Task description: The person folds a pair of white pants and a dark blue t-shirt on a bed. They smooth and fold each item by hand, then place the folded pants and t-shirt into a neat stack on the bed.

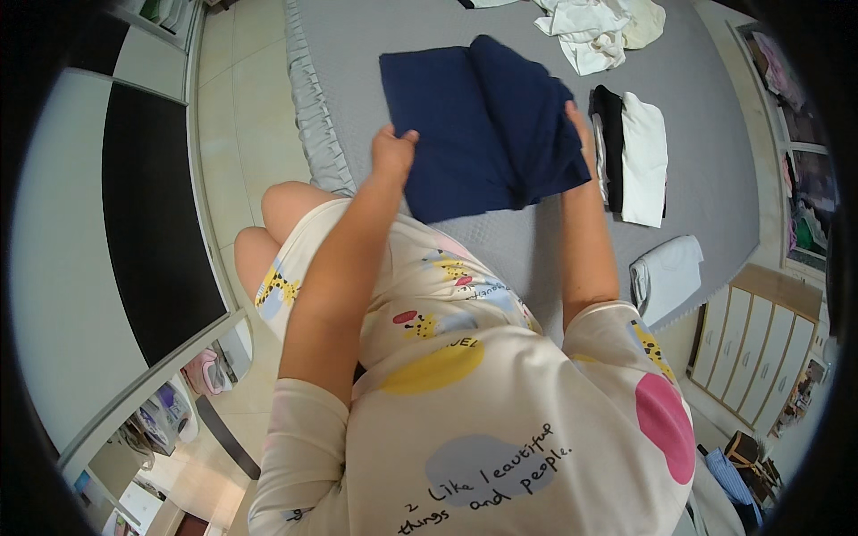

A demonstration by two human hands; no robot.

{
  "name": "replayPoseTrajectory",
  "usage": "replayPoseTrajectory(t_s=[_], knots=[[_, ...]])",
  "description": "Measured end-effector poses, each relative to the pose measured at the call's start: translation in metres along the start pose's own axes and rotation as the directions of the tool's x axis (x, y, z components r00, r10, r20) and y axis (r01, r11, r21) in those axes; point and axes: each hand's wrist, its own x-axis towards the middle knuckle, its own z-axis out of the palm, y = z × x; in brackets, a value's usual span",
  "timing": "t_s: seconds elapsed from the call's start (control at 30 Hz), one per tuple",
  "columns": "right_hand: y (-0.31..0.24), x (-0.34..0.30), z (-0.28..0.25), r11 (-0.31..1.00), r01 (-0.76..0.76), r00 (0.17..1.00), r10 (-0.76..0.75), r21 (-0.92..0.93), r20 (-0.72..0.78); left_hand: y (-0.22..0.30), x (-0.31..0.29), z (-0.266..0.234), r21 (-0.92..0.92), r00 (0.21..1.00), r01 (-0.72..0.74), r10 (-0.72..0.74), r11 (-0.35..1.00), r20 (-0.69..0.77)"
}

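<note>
A navy blue garment, partly folded, is held out in front of me over the bed; its exact kind does not show. My left hand grips its left edge, thumb on top and fingers hidden beneath the cloth. At the opposite side my right hand holds the bunched, doubled-over part, with most of its fingers behind the fabric. A raised fold runs down the middle of the cloth. Just right of my right hand lie folded white clothing and a folded black piece.
The grey quilted bed has a ruffled edge on its left. Loose white clothes lie at the far side, a folded pale grey garment near the right edge. A drawer chest stands right, a sliding-door wardrobe left.
</note>
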Motion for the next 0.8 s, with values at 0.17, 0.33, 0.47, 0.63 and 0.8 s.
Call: replayPoseTrajectory(t_s=[0.17,0.33,0.47,0.63,0.8], knots=[[0.002,0.019,-0.082,0.981,-0.102,0.969,0.061,-0.166,-0.239,0.032,0.041,-0.051,0.162,0.998,-0.055,0.059,0.985,-0.020],[0.018,0.012,-0.067,0.954,-0.020,0.986,-0.030,-0.299,-0.161,0.011,0.064,-0.077,0.272,0.996,-0.077,0.085,0.959,-0.017],[0.030,0.020,-0.062,0.810,0.104,0.918,-0.302,-0.576,-0.258,0.019,0.037,-0.066,0.465,0.959,-0.206,0.272,0.861,-0.079],[0.038,0.029,-0.066,0.655,0.136,0.852,-0.460,-0.744,-0.249,0.037,-0.009,-0.031,0.864,0.733,-0.351,0.680,0.360,0.014],[0.042,0.041,-0.056,0.305,0.034,0.751,-0.636,-0.952,-0.177,0.035,-0.020,0.015,0.863,0.793,-0.395,0.591,0.316,0.146]])
